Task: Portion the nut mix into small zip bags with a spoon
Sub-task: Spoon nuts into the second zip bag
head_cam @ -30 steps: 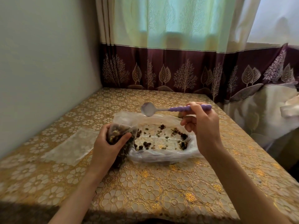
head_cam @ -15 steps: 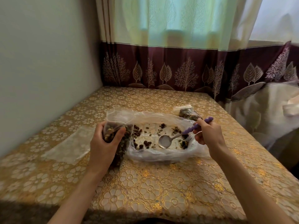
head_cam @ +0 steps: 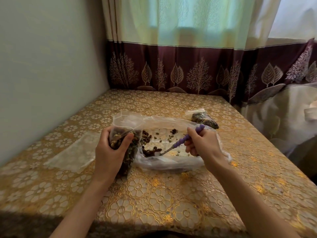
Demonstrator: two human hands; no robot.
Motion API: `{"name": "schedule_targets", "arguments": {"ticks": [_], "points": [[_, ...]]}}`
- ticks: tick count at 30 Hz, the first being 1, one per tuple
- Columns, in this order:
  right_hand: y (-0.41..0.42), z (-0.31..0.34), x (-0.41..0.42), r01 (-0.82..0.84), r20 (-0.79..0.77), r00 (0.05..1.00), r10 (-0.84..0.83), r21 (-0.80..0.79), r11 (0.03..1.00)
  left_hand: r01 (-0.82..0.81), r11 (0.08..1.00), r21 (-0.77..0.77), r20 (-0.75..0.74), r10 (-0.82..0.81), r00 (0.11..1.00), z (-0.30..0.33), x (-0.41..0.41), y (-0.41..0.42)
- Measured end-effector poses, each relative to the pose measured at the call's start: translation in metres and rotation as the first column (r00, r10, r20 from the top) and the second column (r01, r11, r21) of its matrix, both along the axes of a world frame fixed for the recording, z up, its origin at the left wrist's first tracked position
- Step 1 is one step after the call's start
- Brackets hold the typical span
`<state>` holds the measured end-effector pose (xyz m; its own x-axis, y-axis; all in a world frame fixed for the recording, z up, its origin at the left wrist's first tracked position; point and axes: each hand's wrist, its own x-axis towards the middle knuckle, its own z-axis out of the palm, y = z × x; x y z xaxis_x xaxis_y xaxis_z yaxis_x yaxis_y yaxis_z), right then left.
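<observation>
Our left hand (head_cam: 111, 150) wraps around a small zip bag (head_cam: 126, 145) that is already well filled with nuts, thumb on the near face and fingers curled behind. We hold it upright with its bottom on the desk (head_cam: 154, 200) and its mouth gaping upward, we judge so that the next spoonful can drop straight in without spilling. Our right hand (head_cam: 201, 143) grips the purple handle of the spoon (head_cam: 181, 140), fingers closed round it, with the handle slanting up toward the far right. The metal end dips down into the big clear bag (head_cam: 171, 160) lying open on the desk, and its bowl is hidden behind the bag's crumpled near wall. We seem to be scraping toward the near left, where the nut mix (head_cam: 151, 149) is gathered in a dark clump just beside the small bag. Only scattered pieces show elsewhere inside, so the supply looks nearly spent and each scoop has to be raked together first. Keeping the small bag touching the big one makes for a short carry.

Farther right on the desk lies a filled bag (head_cam: 205, 120), apparently a finished portion set out of the way. To the left, an empty flat bag (head_cam: 72, 153) lies within easy reach, probably the next to fill. A curtain (head_cam: 188, 66) hangs behind the far edge.
</observation>
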<state>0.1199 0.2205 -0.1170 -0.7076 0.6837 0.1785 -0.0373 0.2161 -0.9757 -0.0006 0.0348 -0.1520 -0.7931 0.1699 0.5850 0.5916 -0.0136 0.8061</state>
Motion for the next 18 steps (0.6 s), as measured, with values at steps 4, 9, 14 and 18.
{"name": "schedule_targets", "arguments": {"ticks": [4,9,14,18], "points": [[-0.009,-0.005,-0.008,-0.048,-0.018,0.999,0.047,-0.104,0.993,0.019,1.000,0.004,0.032,-0.019,0.999,0.000,0.000,0.000],[-0.010,-0.005,-0.010,-0.085,-0.007,0.996,0.086,-0.232,0.969,0.014,1.000,-0.009,0.027,-0.014,1.000,-0.001,-0.001,-0.001],[-0.006,-0.002,-0.004,-0.024,-0.027,1.000,0.017,-0.271,0.962,0.017,1.000,-0.021,0.028,-0.016,0.999,-0.002,-0.002,0.000],[-0.001,0.005,0.000,0.010,-0.071,0.997,-0.029,-0.262,0.965,0.018,0.999,-0.048,0.040,-0.016,0.999,-0.004,-0.003,0.000]]}}
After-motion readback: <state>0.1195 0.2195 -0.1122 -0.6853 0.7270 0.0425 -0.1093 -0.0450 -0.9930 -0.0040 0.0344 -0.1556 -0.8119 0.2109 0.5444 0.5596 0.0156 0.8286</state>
